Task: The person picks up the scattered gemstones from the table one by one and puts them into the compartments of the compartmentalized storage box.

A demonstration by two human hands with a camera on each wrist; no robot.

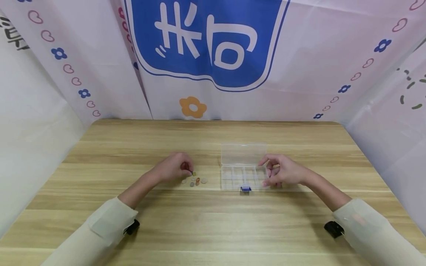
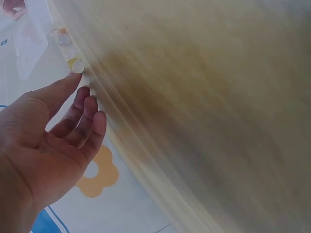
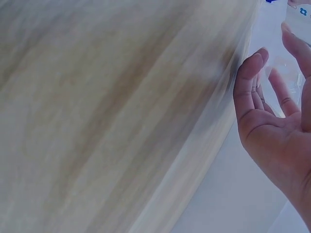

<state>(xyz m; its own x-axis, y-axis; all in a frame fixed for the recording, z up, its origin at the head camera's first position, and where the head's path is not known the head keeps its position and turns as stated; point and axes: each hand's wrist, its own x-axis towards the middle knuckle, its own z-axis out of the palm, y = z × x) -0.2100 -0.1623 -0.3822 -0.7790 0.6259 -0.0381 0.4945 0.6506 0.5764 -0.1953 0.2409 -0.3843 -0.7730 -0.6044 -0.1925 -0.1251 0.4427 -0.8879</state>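
Observation:
My left hand (image 1: 173,166) is over a small group of coins (image 1: 198,181) left of the middle of the table, its thumb and fingertips pinching at a coin. In the left wrist view a pale round coin (image 2: 77,66) stands at the thumb tip, and the index finger is mostly hidden. My right hand (image 1: 283,170) grips the right end of a clear plastic compartment box (image 1: 233,178), index finger at the back corner and thumb at the front. The box's clear lid (image 1: 244,154) is raised behind it. In the right wrist view the right hand's fingers (image 3: 251,85) curve about the box end.
A blue latch (image 1: 246,188) sits at the box's front edge. The wooden table (image 1: 213,229) meets a printed white cloth (image 1: 299,99) at the back. Dark wrist devices (image 1: 334,229) are at both sleeves.

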